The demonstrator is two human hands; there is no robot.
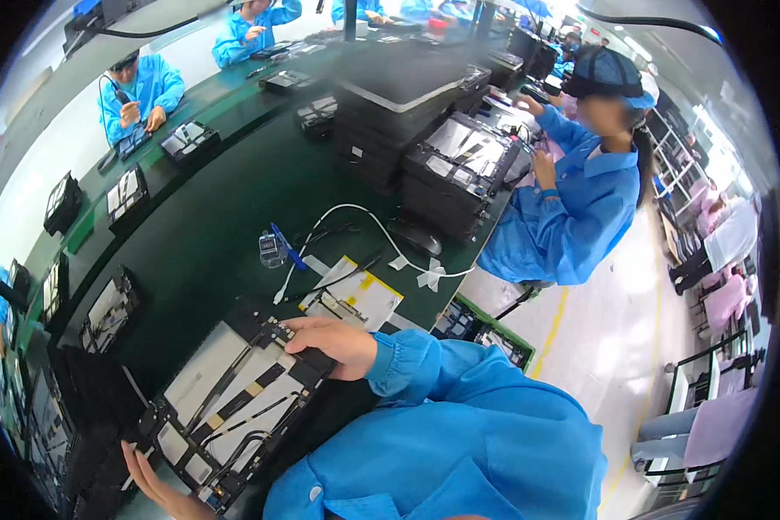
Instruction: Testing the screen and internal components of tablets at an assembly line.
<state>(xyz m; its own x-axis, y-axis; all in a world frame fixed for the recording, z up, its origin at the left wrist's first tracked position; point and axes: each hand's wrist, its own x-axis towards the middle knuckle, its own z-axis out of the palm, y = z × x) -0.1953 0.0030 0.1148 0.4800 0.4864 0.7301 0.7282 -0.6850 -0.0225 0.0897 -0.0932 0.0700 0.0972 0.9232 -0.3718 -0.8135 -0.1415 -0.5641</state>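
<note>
Head view, black tray [234, 394] on near green surface [208, 225] holding flat white panel [212, 381] with black strips, right hand [334, 342] gripping tray's far edge, left hand [156, 485] open-fingered against its near corner.

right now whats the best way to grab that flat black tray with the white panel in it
Grip the flat black tray by its two short ends, one from each side. It lies flat and long, and the left hand and right hand already sit at those ends.
</note>
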